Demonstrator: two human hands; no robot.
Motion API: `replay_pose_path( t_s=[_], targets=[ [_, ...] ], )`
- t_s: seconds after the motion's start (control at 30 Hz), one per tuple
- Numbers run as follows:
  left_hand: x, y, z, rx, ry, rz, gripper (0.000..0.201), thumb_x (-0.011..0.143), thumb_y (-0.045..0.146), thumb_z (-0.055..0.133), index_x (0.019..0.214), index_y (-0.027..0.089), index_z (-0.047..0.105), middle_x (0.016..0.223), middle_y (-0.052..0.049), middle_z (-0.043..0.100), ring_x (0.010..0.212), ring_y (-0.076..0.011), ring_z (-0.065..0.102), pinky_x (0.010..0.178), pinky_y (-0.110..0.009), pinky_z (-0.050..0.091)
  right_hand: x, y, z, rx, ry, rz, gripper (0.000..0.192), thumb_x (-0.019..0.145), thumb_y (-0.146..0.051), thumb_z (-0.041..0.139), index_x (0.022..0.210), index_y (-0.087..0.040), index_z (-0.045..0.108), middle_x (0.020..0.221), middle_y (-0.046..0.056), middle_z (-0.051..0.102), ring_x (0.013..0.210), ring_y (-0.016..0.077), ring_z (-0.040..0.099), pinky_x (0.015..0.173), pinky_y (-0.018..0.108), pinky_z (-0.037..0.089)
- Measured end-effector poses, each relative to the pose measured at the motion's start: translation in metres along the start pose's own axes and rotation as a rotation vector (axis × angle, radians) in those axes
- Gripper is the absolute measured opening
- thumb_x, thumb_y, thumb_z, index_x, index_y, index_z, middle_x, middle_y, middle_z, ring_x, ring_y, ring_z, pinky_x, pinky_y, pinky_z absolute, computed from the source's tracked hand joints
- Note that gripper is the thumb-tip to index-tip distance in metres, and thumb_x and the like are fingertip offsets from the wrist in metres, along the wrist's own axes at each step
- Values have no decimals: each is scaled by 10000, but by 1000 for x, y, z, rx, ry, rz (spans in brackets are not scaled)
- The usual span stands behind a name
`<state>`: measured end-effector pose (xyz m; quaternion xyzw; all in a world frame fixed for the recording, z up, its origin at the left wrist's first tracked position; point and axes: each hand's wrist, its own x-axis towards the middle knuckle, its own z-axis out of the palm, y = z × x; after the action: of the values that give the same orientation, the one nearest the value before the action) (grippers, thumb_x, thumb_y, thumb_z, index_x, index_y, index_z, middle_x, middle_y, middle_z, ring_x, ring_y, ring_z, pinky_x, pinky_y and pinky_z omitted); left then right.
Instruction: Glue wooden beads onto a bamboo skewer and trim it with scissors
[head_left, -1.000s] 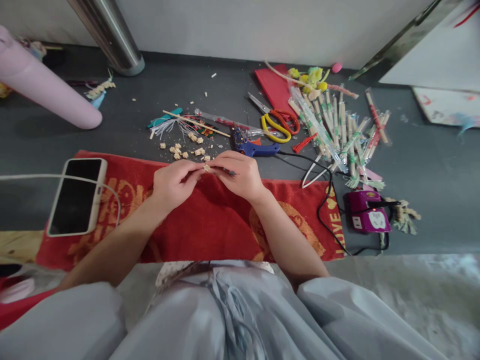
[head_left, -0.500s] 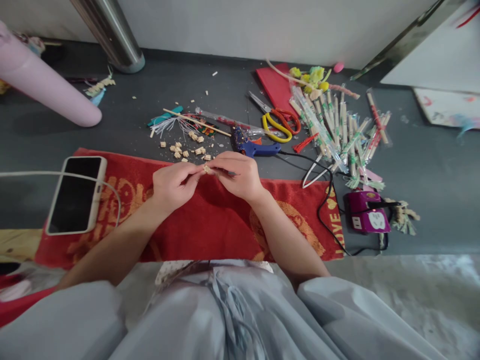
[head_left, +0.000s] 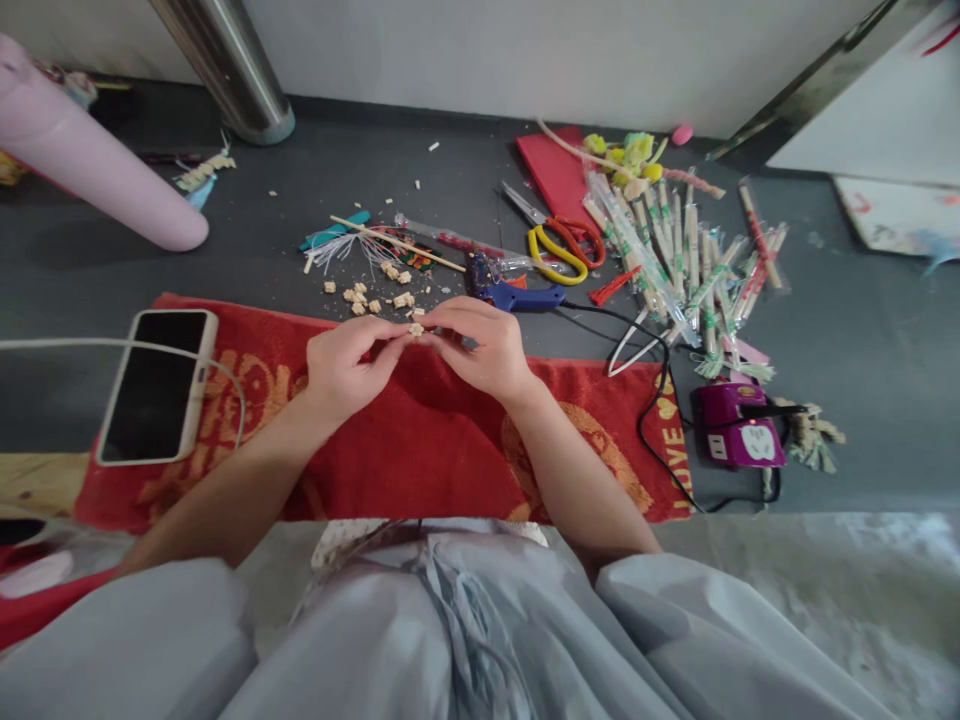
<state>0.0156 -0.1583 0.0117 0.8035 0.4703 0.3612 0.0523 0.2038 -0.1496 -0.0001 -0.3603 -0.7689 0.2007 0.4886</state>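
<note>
head view: both hands [head_left: 420, 352] pinch wooden bit [head_left: 415, 329].

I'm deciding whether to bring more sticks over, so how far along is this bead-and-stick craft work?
Done: a heap of cut wooden bits lies behind the red towel. In hand: the left hand and right hand pinch one small piece between their fingertips. Left: many wrapped sticks lie unopened by the scissors and glue gun.

Red towel [head_left: 420, 450] looks soft, napped cloth; phone [head_left: 154, 385] screen glossy; steel post [head_left: 225, 65] shiny metal; floor [head_left: 862, 330] matt grey; sticks [head_left: 686, 250] in clear plastic.
</note>
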Motion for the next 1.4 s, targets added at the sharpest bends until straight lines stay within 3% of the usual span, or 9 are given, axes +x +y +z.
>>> replay_pose_path(
  t_s=[0.3,0.53,0.9,1.2,1.4],
  targets=[
    [1,1,0,-12,-38,-17,205,889,333,569,861,205,725,801,-39,752,723,-149,689,698,-266,559,-1,1,-2,-25,-63,1,285,933,-384,547,974,-172,732,944,85,726,867,135,678,778,262,564],
    [1,2,-1,-8,-27,7,211,893,317,562,843,199,728,793,-38,758,718,-147,695,693,-253,558,-1,1,1,-20,-17,-34,292,945,-350,524,930,-154,740,885,83,728,838,130,669,764,253,547],
    [1,1,0,5,-68,-30,238,901,358,541,863,206,720,805,-40,750,721,-148,680,680,-255,540,0,1,-2,-50,-117,7,273,950,-357,515,996,-152,689,952,98,703,884,133,658,764,245,527],
    [4,0,2,-24,-143,-14,223,898,316,545,981,195,712,859,-38,745,703,-128,667,657,-224,512,-3,5,-5,-230,-188,20,249,952,-318,518,999,-154,700,926,82,708,841,153,650,742,253,490],
    [3,-2,2,5,-311,5,297,850,250,527,1099,190,677,833,-22,714,640,-114,634,620,-214,485,-2,3,-8,-251,-248,48,334,971,-395,472,920,-145,687,847,70,688,780,142,614,687,243,435]
  ],
)
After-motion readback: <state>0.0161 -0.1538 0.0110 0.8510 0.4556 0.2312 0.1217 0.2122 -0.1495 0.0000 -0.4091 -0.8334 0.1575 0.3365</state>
